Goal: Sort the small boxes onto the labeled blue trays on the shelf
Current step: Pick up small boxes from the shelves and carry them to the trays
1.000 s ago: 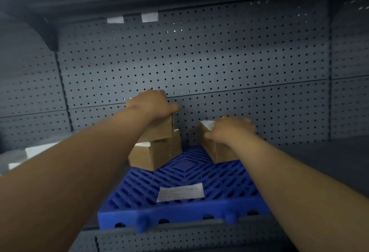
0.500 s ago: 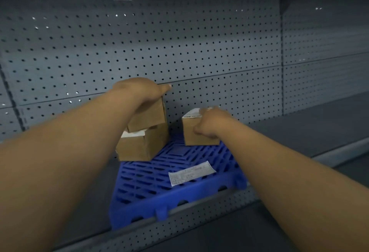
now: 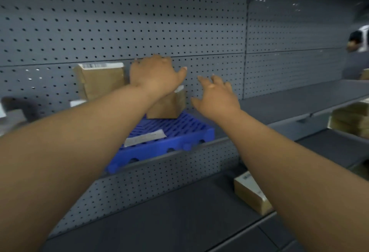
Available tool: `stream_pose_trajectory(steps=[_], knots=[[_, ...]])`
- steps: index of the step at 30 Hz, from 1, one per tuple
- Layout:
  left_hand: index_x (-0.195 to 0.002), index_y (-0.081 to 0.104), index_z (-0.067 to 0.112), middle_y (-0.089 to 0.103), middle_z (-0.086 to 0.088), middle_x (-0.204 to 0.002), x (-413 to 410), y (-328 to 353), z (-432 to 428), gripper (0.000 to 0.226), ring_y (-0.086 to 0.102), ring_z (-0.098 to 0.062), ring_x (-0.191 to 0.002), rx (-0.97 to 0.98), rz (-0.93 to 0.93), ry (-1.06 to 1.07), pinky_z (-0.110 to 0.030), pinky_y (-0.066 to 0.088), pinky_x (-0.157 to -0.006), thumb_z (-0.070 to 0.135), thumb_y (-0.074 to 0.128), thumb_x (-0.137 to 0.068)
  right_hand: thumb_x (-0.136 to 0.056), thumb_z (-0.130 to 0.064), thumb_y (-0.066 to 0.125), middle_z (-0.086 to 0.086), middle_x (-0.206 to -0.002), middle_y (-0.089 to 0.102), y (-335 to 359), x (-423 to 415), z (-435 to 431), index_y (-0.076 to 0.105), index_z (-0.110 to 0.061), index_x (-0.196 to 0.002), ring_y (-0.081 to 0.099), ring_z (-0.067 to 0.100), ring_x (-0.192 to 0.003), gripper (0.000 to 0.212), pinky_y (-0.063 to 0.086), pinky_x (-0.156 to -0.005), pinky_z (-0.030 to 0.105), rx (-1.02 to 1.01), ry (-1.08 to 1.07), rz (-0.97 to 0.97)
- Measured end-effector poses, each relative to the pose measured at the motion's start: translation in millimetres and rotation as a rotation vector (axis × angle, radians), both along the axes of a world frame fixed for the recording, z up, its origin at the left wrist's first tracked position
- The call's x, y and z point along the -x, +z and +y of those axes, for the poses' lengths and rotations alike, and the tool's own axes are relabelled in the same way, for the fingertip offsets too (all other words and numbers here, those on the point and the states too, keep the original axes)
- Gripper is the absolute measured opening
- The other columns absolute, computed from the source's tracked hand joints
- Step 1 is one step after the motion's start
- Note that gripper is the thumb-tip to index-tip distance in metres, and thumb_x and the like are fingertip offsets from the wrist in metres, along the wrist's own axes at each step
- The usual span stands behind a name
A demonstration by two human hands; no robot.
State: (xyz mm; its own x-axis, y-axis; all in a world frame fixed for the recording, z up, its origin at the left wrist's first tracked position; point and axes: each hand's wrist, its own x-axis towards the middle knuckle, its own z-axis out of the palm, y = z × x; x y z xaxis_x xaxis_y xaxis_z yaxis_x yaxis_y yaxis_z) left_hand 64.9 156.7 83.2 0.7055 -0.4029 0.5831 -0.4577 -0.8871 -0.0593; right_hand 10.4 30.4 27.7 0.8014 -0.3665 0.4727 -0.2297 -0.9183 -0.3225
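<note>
The small cardboard box (image 3: 169,105) stands at the back of the blue tray (image 3: 179,132), one upright corner facing the camera. A forearm hides part of it, so I cannot tell its long axis. The left hand (image 3: 155,74) and right hand (image 3: 215,94) hover over it, fingers loose, holding nothing. This placement looks done. The next move is probably to fetch another carton (image 3: 251,193) from the lower shelf and match it to a tray label (image 3: 145,138).

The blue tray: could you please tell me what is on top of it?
On the blue tray a brown box stands at the back and a white label lies near the front. The left forearm covers its left side, hiding anything there.
</note>
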Motion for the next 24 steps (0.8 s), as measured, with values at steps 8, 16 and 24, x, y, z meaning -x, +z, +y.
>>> stream_pose_trajectory(steps=[8,16,24], knots=[[-0.144,0.035,0.014,0.033,-0.012,-0.151,94.1,-33.9,-113.2,0.068,0.034,-0.03,-0.136,0.046,0.063,-0.108,-0.049,0.021,-0.113,0.059,0.027,-0.094,-0.093,-0.05,0.046,0.004,-0.159,0.009,-22.6,127.8,-129.7,0.015,-0.029,-0.151,0.014,0.034,-0.142,0.069,0.025,-0.112,0.048,0.042,-0.149,0.071],[-0.149,0.021,0.021,0.016,-0.007,-0.158,181.7,-118.2,-227.2,0.069,0.015,-0.026,-0.145,0.092,0.156,-0.233,-0.049,0.011,-0.118,0.06,0.025,-0.093,-0.094,-0.049,0.044,0.003,-0.159,0.009,-79.1,238.2,-248.2,0.011,-0.029,-0.151,0.017,0.034,-0.141,0.07,0.027,-0.112,0.046,0.073,-0.233,0.217],[-0.151,0.013,0.023,0.008,-0.005,-0.16,208.0,-194.7,-294.5,0.069,0.006,-0.025,-0.147,0.028,0.286,-0.211,-0.048,0.005,-0.118,0.059,0.025,-0.093,-0.093,-0.051,0.045,0.005,-0.159,0.01,-141.2,263.1,-314.3,0.01,-0.03,-0.151,0.016,0.035,-0.141,0.072,0.026,-0.111,0.047,-0.008,-0.233,0.325]])
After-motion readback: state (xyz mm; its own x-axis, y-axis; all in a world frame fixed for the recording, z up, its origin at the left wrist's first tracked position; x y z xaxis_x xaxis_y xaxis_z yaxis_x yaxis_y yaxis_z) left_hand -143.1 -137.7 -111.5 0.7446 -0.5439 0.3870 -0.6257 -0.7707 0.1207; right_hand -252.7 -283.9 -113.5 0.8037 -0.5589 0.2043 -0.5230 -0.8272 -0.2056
